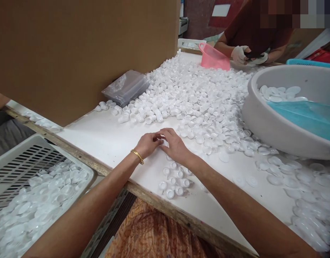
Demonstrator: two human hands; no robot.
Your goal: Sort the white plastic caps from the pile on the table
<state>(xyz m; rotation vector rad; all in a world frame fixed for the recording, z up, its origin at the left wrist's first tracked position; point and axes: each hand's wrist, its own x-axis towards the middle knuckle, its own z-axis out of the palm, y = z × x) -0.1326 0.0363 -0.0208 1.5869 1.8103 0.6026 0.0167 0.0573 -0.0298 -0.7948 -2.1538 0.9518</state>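
Observation:
Above the white tabletop, my left hand [147, 145] and my right hand [175, 145] meet fingertip to fingertip. Both are closed around a small white plastic piece [164, 143], mostly hidden by the fingers. Just nearer to me, a small cluster of round white plastic cups [174, 182] stands close together on the table. Beyond my hands spreads a large heap of small white plastic pieces [192, 93]. Flat white discs [251, 181] lie to the right of my right forearm.
A grey tub [251, 104] with white discs and a blue sheet stands at the right. A slotted basket [91, 175] of white pieces sits lower left. Cardboard [87, 46], a plastic-wrapped pack [126, 87] and a pink scoop [214, 59] stand farther back. Across the table, a person wears gloves [238, 55].

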